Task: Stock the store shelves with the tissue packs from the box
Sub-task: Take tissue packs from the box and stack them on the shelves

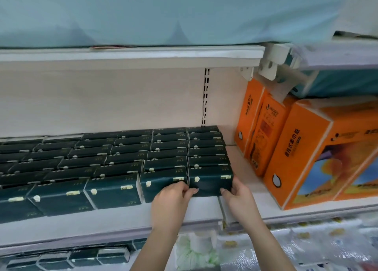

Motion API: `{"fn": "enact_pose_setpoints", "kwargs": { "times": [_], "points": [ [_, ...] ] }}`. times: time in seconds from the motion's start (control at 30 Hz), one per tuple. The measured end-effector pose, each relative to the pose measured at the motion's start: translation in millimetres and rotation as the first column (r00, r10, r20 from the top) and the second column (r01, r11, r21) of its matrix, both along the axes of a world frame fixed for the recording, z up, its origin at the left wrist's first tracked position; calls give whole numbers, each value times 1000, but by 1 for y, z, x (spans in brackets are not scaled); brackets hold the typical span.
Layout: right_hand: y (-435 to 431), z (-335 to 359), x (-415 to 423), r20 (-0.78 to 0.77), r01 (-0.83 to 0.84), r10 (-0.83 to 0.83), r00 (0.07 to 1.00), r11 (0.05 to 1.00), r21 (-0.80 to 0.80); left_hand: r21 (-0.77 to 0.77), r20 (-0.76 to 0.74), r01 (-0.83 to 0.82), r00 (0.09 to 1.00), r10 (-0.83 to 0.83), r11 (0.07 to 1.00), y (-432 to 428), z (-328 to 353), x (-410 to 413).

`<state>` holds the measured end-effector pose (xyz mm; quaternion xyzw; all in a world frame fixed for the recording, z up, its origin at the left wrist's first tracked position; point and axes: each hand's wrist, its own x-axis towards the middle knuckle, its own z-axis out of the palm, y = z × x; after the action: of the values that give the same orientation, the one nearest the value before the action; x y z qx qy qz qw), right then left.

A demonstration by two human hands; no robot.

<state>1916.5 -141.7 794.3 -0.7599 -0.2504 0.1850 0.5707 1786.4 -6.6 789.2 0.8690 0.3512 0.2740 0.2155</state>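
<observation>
Dark green tissue packs fill the white shelf (114,217) in several rows. The front pack of the rightmost row (210,181) sits between my two hands. My left hand (173,197) grips its lower left corner, fingers curled at the seam with the neighbouring pack (163,183). My right hand (238,197) holds its lower right corner, thumb on the front face. The pack rests on the shelf, in line with the row behind it. The box is not in view.
Orange tissue boxes (302,158) stand to the right on the same shelf, with a gap between them and the green packs. A light blue bulk pack (143,15) lies on the shelf above. More green packs (81,258) sit on the shelf below.
</observation>
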Motion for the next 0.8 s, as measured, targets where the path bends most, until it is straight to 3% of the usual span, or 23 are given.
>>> {"fn": "enact_pose_setpoints", "kwargs": {
  "times": [0.43, 0.53, 0.6, 0.7, 0.8],
  "points": [
    [-18, 13, -3, -16, -107, 107, 994, 992, -61, -76, 48, 34, 998, -30, 997, -7, 2, -20],
    [-27, 22, -9, 94, -14, 31, 995, 983, -182, -111, 92, 20, 996, -10, 994, -11, 10, -36],
    [-35, 28, -18, 199, 31, 0, 980, 988, -154, -158, 138, 11, 990, 11, 987, -14, 15, -48],
    [-44, 37, -37, 367, -25, 44, 929, 998, -56, -347, 261, 64, 965, 31, 936, -16, 20, -63],
    [-46, 38, -58, 458, -89, 134, 879, 989, -117, -419, 332, 107, 942, 43, 902, -18, 18, -79]
  ]
}}
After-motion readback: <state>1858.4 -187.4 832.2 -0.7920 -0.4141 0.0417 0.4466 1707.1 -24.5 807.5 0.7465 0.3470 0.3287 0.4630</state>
